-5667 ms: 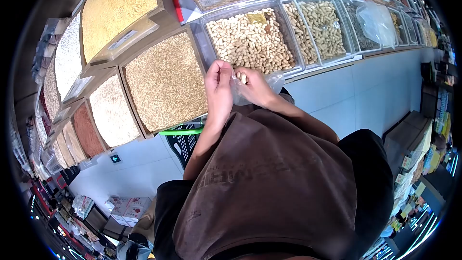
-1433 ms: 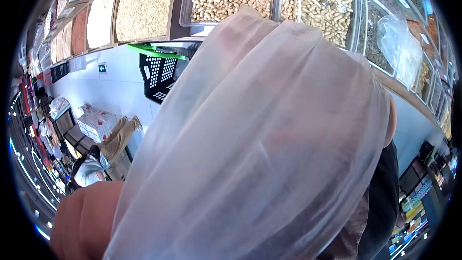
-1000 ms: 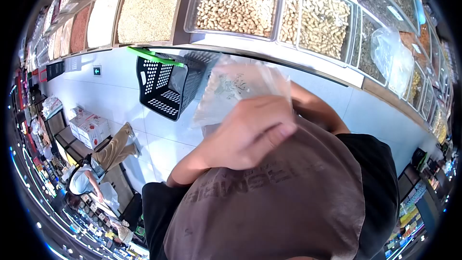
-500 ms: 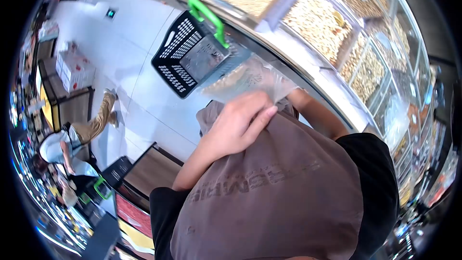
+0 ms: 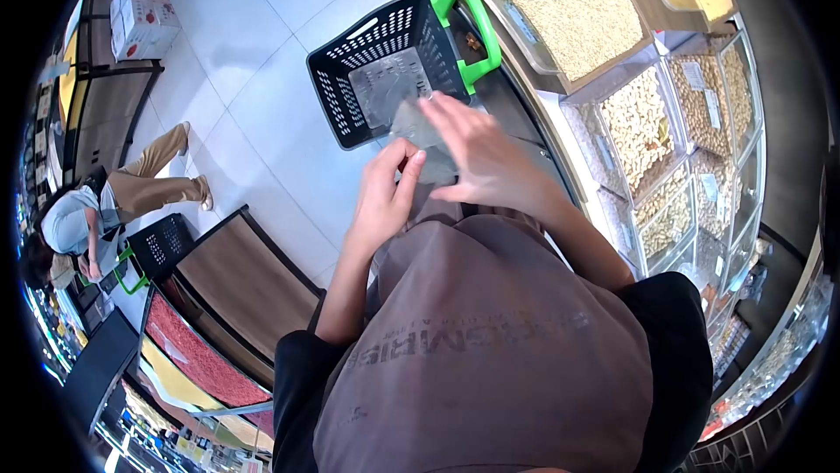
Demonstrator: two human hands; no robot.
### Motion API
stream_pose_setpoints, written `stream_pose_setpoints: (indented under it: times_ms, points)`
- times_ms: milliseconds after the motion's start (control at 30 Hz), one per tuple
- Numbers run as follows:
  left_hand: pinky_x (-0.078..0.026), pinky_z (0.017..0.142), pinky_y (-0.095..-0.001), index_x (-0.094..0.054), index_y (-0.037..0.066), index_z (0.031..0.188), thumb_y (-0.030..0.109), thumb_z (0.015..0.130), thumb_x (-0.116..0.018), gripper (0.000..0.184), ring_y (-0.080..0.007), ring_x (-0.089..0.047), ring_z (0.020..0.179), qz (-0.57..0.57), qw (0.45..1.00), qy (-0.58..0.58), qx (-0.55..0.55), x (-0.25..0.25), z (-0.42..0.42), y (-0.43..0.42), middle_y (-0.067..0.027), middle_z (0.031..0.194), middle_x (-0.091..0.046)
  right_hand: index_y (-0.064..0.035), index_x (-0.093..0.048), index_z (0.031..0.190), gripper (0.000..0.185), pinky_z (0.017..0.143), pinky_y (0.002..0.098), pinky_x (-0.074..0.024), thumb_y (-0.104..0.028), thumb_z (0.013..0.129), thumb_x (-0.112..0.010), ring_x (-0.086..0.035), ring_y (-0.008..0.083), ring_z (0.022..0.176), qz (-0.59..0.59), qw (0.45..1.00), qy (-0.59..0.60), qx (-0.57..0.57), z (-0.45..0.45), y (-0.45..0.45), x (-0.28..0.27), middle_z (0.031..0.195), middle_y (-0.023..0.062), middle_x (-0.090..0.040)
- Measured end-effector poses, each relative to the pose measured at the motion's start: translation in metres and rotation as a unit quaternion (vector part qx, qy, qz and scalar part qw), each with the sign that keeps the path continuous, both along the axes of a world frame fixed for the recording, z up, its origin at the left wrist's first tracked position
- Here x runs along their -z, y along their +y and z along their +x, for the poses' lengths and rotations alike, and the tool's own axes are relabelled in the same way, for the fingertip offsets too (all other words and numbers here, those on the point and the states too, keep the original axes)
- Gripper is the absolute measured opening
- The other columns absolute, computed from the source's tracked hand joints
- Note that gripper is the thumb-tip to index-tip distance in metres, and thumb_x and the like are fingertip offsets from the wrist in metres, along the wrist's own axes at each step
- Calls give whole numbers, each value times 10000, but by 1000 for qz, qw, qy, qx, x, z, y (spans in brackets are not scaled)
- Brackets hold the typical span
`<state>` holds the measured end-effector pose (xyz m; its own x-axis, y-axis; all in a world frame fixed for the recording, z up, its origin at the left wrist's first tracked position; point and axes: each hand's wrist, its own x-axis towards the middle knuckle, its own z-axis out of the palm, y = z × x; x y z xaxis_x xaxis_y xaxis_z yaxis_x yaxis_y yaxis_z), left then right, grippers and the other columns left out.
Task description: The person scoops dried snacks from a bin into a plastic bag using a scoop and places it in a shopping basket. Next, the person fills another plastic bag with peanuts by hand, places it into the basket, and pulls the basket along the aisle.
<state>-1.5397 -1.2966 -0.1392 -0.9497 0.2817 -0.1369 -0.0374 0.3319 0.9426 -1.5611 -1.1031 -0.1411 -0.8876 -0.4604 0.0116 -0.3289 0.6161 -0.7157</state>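
Observation:
In the head view, a clear plastic bag [image 5: 415, 126] hangs in front of my apron, partly covered by my hands. My left hand [image 5: 385, 189] pinches its upper edge between thumb and fingers. Beside it, my right hand [image 5: 486, 158] is slightly blurred, its fingers stretched out over the bag's right side and the thumb apart; whether it touches the plastic I cannot tell. Just past the hands stands a black shopping basket [image 5: 363, 31] with a green handle [image 5: 481, 31]. Some clear plastic lies in its bottom.
Bins of shelled nuts [image 5: 639, 123] and pale grains [image 5: 564, 9] line the right side. At left, a wooden display stand [image 5: 249, 294] holds red goods [image 5: 206, 350]. A person [image 5: 79, 219] is beside another black basket [image 5: 162, 245]. White boxes [image 5: 144, 22] are stacked at upper left.
My right hand has come out from behind the bag to its right side, fingers spread. The bag hangs lower between my hands. My view has turned, shifting the basket and bins.

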Motion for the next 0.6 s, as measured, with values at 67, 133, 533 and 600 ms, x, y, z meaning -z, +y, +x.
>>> stream_pose_setpoints:
  times_ms: [67,133,533,600]
  points:
    - [-418,664,-329,-514,-23,867,138,967,-535,191,-223,-497,685,-5,1000,-7,-1,-4,-8,-2,-120,738,-507,-7,-505,1296,638,1034,494,-353,-344,790,-698,-485,353,1251,-1,998,46,-46,-10,-23,41,1277,251,-540]
    - [-402,671,-287,-515,0,844,164,983,-525,215,-149,-475,698,75,995,-29,-62,-10,-12,-5,-57,732,-509,-16,-556,1221,510,1002,504,-373,-266,791,-667,-495,340,1249,-1,992,-36,-121,-21,-40,115,1279,225,-558]
    - [-399,481,-334,-555,17,986,378,934,-612,369,-171,-516,500,-193,911,-301,-206,65,20,0,-34,588,-529,-8,-677,980,232,827,480,-512,-73,787,-565,-648,399,972,77,918,-308,-238,-40,-20,232,1002,244,-670]
    - [-453,518,-364,-564,-1,1056,421,894,-653,461,-227,-605,537,-301,897,-311,-95,66,9,9,-111,612,-600,-11,-682,987,242,818,468,-518,-105,789,-578,-652,388,970,89,906,-336,-241,-44,-9,238,997,235,-675]
